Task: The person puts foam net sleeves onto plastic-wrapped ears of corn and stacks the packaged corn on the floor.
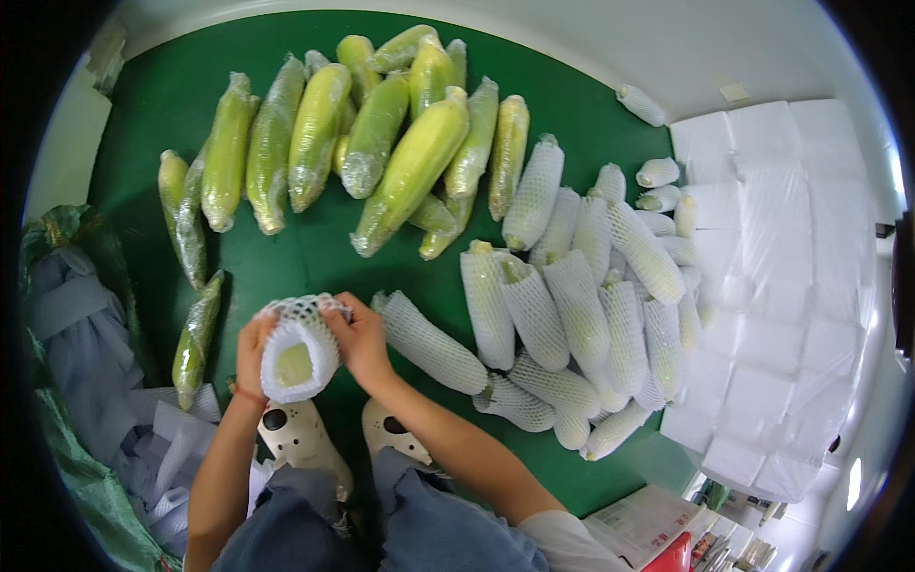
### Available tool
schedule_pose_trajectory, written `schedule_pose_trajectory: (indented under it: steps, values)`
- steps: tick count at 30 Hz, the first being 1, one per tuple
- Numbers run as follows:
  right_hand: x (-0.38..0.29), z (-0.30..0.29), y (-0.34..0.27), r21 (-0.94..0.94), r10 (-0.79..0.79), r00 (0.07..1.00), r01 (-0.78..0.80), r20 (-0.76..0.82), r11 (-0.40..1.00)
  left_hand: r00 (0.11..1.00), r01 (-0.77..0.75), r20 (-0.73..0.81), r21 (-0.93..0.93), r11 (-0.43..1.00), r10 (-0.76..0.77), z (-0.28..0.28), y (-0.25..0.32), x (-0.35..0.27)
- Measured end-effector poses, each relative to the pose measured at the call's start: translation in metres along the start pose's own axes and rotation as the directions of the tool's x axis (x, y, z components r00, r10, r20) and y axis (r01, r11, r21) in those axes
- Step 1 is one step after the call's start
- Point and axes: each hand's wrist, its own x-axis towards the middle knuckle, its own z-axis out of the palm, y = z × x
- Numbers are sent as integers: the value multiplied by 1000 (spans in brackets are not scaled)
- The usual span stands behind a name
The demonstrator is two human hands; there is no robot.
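Observation:
Both my hands grip a white foam net sleeve around a pale green vegetable, whose end shows through the sleeve's near opening. My left hand holds the sleeve's left side. On the right, my right hand pinches the stretched netting at the far rim. Just right of that hand lies a sleeved vegetable. Left of my hands is a slim film-wrapped green one. Farther out, several film-wrapped, yellow-green vegetables, apparently ears of corn in the husk, lie in a loose pile.
Many sleeved vegetables are heaped at the right on the green surface. Beyond them stand stacked white blocks under clear film. A green woven sack with foam sleeves is at the left. My pale clogs are below my hands.

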Motion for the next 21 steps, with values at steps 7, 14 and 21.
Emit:
schedule_pose_trajectory:
  steps: [7, 14, 21]
  values:
    - [6, 8, 52, -178, -106, 982, 78, -154, 981, 995, -95, 25, 453, 886, 94, 1, -31, 26]
    - [-16, -9, 13, 567, 465, 860, -494, 208, 659, 949, -234, 43, 759, 607, 312, 18, -5, 6]
    - [-36, -9, -38, -74, -190, 945, 217, 264, 973, 831, 472, 432, -216, 854, -350, 4, 12, -69]
